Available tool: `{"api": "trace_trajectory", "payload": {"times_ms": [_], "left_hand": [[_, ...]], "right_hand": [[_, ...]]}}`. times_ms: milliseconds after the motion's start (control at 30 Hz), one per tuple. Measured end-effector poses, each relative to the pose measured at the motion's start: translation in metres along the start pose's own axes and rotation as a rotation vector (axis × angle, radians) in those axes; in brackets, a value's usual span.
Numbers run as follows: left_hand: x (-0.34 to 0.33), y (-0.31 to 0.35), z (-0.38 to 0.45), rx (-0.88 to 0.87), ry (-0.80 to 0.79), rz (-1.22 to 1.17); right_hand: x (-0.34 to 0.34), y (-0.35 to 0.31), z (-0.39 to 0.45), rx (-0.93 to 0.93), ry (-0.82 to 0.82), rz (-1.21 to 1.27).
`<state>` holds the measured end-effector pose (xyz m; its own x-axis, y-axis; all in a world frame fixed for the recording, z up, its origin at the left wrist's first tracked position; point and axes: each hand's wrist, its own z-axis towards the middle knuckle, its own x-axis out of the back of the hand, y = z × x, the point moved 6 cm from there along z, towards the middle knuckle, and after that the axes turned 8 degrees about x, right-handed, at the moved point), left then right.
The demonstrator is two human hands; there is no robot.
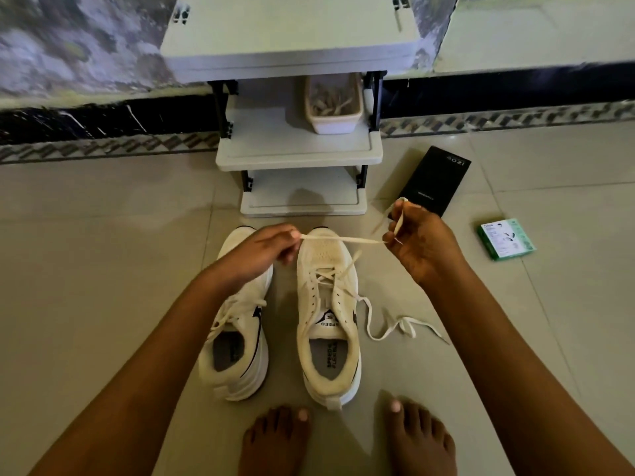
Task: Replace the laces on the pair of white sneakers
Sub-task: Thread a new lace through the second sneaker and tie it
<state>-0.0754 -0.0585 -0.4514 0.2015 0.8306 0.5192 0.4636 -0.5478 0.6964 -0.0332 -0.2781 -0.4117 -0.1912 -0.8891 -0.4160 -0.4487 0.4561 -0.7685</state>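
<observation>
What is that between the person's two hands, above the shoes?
A white lace, pulled taut from the left hand to the right hand, crossing over the toe of the right-side sneaker. The head view shows it.

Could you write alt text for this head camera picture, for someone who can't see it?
Two hands, left hand and right hand, pinch a white lace taut above two white sneakers on a tiled floor. A small shelf stands behind.

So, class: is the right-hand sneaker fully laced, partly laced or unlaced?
Partly laced. The right-hand sneaker has lace crossing only its lower eyelets; the upper eyelets are bare, and a loose lace end trails on the floor beside it.
</observation>
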Motion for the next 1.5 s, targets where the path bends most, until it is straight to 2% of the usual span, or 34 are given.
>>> {"api": "trace_trajectory", "payload": {"times_ms": [133, 333, 433, 500, 567, 633, 767, 867, 933, 967, 1067, 1133, 1167, 1233, 1333, 1500], "left_hand": [[0.018, 0.003, -0.022, -0.006, 0.174, -0.088], [0.029, 0.008, -0.034, 0.011, 0.31, -0.088], [0.033, 0.006, -0.034, 0.011, 0.343, -0.125], [0.029, 0.01, -0.035, 0.008, 0.268, -0.095], [0.023, 0.015, -0.034, 0.015, 0.186, -0.033], [0.017, 0.019, -0.033, 0.005, 0.172, 0.041], [0.013, 0.021, -0.032, -0.024, 0.273, 0.105], [0.01, 0.025, -0.034, -0.062, 0.301, 0.156], [-0.001, 0.031, -0.034, -0.103, 0.185, 0.141], [-0.007, 0.034, -0.035, -0.112, 0.123, 0.138], [-0.016, 0.041, -0.037, -0.088, 0.029, 0.069], [-0.017, 0.042, -0.039, -0.068, -0.009, 0.004], [-0.018, 0.043, -0.04, -0.063, -0.034, -0.024], [-0.017, 0.041, -0.041, -0.059, -0.046, -0.066], [-0.014, 0.04, -0.043, -0.061, 0.042, -0.104], [-0.014, 0.03, -0.042, 0.01, 0.169, -0.006]], "right_hand": [[0.006, 0.001, 0.001, 0.01, 0.059, -0.024], [0.014, 0.0, 0.0, 0.027, 0.087, -0.073], [0.019, -0.002, 0.002, 0.065, 0.098, -0.206], [0.023, -0.005, 0.006, 0.124, 0.056, -0.489], [0.027, -0.006, 0.011, 0.219, 0.012, -0.912], [0.032, -0.003, 0.016, 0.29, -0.004, -1.267], [0.041, 0.008, 0.019, 0.158, -0.033, -1.691], [0.034, 0.007, 0.01, 0.231, -0.078, -1.886], [0.019, 0.011, 0.004, 0.376, -0.201, -1.901], [0.009, 0.015, 0.001, 0.422, -0.276, -1.81], [-0.018, 0.035, -0.008, 0.259, -0.479, -1.314], [-0.029, 0.049, -0.014, 0.151, -0.57, -1.165], [-0.033, 0.052, -0.016, 0.175, -0.591, -1.166], [-0.035, 0.052, -0.018, 0.258, -0.579, -1.172], [-0.033, 0.052, -0.017, 0.326, -0.536, -1.089], [-0.021, 0.05, -0.011, 0.382, -0.412, -1.034]]}}
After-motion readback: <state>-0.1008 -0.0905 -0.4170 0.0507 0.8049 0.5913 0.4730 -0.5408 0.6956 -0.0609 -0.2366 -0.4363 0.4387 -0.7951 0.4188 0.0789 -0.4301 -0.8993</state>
